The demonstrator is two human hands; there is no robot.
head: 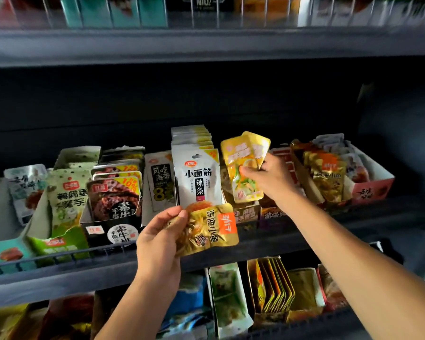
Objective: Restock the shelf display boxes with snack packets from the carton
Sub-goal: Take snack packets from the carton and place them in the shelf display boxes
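Note:
My left hand [157, 236] grips a gold snack packet [209, 229] with an orange label, held sideways in front of the middle shelf's edge. Up and to the right, my right hand [270, 177] pinches a yellow packet [245, 165], perhaps two together, upright over a low display box [245, 213] just right of a row of white packets [196, 173]. Farther right, a red and white display box [373, 190] holds more gold packets [326, 177] of the same look. The carton is out of view.
Display boxes fill the middle shelf: green packets [66, 195], dark packets [115, 197], a black-labelled white packet [161, 182]. A dark rail [59, 256] runs along the shelf front. A grey shelf [206, 45] hangs above. The lower shelf holds more packets [272, 288].

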